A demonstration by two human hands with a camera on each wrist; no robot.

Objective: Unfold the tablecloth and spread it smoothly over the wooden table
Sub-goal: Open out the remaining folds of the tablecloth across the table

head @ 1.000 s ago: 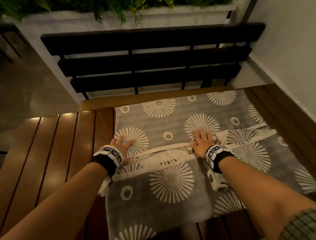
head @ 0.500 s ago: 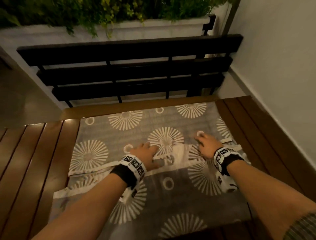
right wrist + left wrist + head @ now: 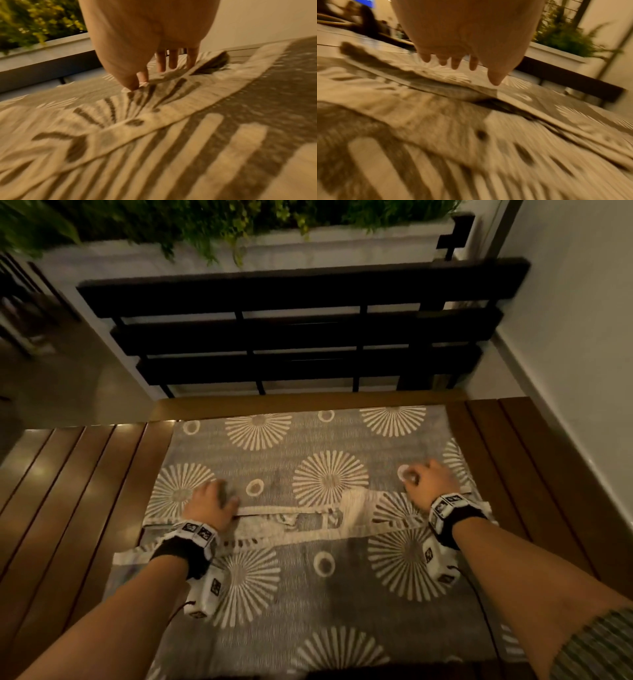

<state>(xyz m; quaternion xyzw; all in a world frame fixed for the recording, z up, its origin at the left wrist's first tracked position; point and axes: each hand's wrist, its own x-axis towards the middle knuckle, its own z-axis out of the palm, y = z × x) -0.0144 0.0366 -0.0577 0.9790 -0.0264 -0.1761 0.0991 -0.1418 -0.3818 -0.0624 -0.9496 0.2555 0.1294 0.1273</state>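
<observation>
Nearest me, the tablecloth (image 3: 308, 594) ran out of the bottom of the head view, so I could not see its near edge, and my forearms covered parts of it on both sides. It lay on the wooden bench (image 3: 68, 508), grey with pale sunburst circles, with a folded flap lying across its middle as a pale band. Both wrist views were smeared with motion blur, and the cloth close to those cameras was only streaks.

My left hand (image 3: 209, 505) sat at the left end of that flap. In the left wrist view the fingers (image 3: 455, 63) hung loosely down with the tips just over the fabric, and I saw nothing held; the head view was too blurred at the fingertips to say whether they touched. My right hand (image 3: 428, 481) was at the right end of the flap, and there the right wrist view showed thumb and forefinger pinching a small pale corner of the cloth (image 3: 142, 84), the other fingers (image 3: 173, 59) resting on the raised fold.

Bare slats of the bench showed to the left and right of the cloth. Beyond its far edge stood a dark slatted seat (image 3: 301, 337), then a white planter (image 3: 274, 251) with green foliage, cut off at the top. A pale wall (image 3: 565, 320) closed the right side.
</observation>
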